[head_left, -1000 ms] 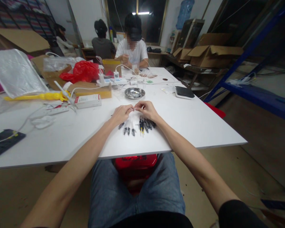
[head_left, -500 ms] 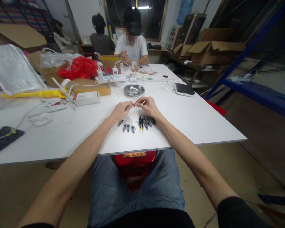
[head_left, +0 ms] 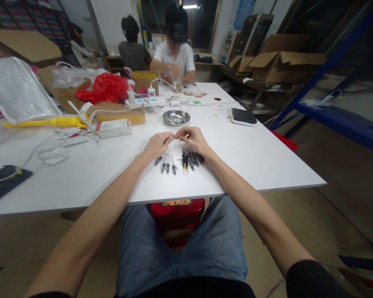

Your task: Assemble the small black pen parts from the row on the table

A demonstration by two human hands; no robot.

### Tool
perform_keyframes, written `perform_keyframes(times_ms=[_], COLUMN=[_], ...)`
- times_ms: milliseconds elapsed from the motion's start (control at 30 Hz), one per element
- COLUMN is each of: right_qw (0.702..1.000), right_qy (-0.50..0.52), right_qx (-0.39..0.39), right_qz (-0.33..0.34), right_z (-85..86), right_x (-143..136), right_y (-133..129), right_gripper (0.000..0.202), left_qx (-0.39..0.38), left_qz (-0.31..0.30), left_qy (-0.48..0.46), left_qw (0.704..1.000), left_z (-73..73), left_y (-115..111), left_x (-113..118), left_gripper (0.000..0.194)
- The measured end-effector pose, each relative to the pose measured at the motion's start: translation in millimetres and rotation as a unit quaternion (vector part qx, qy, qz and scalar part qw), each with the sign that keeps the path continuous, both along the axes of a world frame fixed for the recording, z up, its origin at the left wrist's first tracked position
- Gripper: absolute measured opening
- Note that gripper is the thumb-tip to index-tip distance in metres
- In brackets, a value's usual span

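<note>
Nothing much has shifted: both hands, left hand [head_left: 157,145] and right hand [head_left: 194,139], stay pinched together on a tiny part [head_left: 175,137] above the pens [head_left: 182,159] on the desk [head_left: 251,157].

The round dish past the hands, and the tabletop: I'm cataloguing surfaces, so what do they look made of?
The round dish looks like polished metal, probably stainless steel: silvery grey, with bright reflections along its rim. The tabletop looks like a thin white laminated or painted board, smooth and matte to slightly glossy, with a thin pale edge; its core cannot be told.
</note>
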State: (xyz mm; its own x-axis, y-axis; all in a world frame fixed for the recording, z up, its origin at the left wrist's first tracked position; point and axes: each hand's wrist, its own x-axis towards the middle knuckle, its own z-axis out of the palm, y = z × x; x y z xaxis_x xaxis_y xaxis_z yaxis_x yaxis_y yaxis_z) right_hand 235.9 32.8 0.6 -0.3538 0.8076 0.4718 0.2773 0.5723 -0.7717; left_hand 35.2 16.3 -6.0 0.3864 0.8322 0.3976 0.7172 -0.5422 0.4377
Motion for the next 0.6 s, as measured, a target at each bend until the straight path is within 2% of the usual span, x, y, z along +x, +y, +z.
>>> perform_keyframes(times_ms=[200, 300, 433, 600], right_qw=[0.998, 0.997, 0.998, 0.999], right_qy=[0.051, 0.057, 0.041, 0.043], right_qx=[-0.026, -0.047, -0.035, -0.020], right_qz=[0.026, 0.029, 0.015, 0.005], right_z=[-1.2, -0.1, 0.2, -3.8], right_x=[-1.6, -2.3, -1.9, -1.6], right_y=[-0.8, -3.3, -3.7, 0.1], right_gripper=[0.007, 0.018, 0.038, 0.045], left_qx=[0.012, 0.010, 0.009, 0.007], left_qz=[-0.031, -0.051, -0.061, -0.050], left_qy=[-0.015, -0.016, -0.015, -0.007], left_qw=[0.999, 0.999, 0.998, 0.999], left_z=[2.3, 3.2, 4.1, 6.4], left_y=[-1.4, -2.3, -3.1, -5.6], left_x=[2.3, 3.3, 4.3, 4.6], left_gripper=[0.036, 0.034, 0.030, 0.031])
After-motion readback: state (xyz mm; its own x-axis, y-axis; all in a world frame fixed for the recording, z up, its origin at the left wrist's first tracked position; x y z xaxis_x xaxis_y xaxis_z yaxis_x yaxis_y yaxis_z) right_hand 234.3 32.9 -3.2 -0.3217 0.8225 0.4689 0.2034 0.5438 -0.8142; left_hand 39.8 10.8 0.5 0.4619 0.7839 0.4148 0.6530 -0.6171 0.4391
